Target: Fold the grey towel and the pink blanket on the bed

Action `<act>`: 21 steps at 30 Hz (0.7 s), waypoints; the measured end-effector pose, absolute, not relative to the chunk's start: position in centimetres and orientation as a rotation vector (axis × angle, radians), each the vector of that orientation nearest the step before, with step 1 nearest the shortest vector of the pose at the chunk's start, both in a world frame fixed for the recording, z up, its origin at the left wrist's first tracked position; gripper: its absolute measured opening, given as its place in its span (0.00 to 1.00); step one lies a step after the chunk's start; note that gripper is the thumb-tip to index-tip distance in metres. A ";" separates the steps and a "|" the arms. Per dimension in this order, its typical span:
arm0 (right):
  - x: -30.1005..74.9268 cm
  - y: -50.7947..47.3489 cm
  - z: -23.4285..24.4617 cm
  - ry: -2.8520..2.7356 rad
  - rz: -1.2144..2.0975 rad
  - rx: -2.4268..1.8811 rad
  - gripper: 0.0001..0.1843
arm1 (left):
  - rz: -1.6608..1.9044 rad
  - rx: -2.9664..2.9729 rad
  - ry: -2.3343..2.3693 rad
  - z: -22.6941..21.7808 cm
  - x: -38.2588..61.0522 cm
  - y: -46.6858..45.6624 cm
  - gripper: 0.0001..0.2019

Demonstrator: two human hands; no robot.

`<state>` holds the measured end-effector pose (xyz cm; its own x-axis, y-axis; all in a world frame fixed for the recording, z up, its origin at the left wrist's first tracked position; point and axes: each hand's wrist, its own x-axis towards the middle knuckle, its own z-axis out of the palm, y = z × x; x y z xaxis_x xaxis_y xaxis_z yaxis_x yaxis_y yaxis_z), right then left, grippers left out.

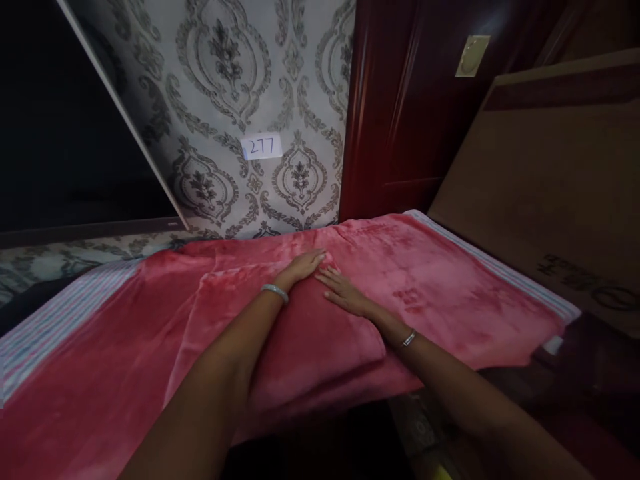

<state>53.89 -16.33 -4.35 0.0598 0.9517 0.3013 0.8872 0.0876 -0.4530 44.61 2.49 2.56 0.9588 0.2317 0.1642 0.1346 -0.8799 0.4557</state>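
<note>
A pinkish-red plush blanket (320, 333) lies folded into a thick pad in the middle of the view. Beneath it spreads a similar pink plush cover (450, 287), reaching to both sides. My left hand (305, 265) rests flat on the far right part of the folded pad, fingers stretched out, a pale bangle on its wrist. Close beside it, my right hand (345, 293) lies palm down on the same pad with fingers extended; a silver bracelet circles that wrist. Neither hand grips the cloth.
Striped cloth (70, 307) shows under the cover at the left, and along its right edge. A large cardboard box (550, 173) leans at the right. A dark screen (75, 127) stands at the left. Behind are patterned wallpaper (300, 173), a "277" label (261, 146) and a dark red door (390, 120).
</note>
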 end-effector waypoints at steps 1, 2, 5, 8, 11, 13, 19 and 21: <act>53.9 -16.4 -4.2 -1.839 0.162 -1.798 0.41 | 0.307 2.678 0.295 3.1 44.0 2.5 0.28; 54.0 -16.5 -4.0 -1.846 0.166 -1.788 0.41 | 0.304 2.711 0.338 3.6 43.1 2.6 0.29; 54.4 -16.4 -3.0 -1.868 0.193 -1.749 0.38 | 0.225 2.814 0.497 4.9 38.9 3.4 0.28; 54.3 -15.4 -1.2 -1.816 0.177 -1.794 0.33 | 0.136 2.858 0.676 5.6 33.4 4.7 0.28; 53.1 -13.6 0.8 -1.688 0.101 -1.967 0.30 | 0.085 2.897 0.910 6.0 28.8 6.0 0.30; 51.8 -12.5 1.7 -1.616 0.106 -2.102 0.29 | 0.067 2.900 1.041 6.1 26.9 6.5 0.31; 49.5 -12.6 0.4 -1.555 -0.047 -2.287 0.31 | 0.216 2.903 1.202 4.6 25.1 6.2 0.30; 49.7 -13.0 -0.5 -1.564 -0.088 -2.262 0.31 | 0.252 2.888 1.216 3.9 25.0 6.2 0.30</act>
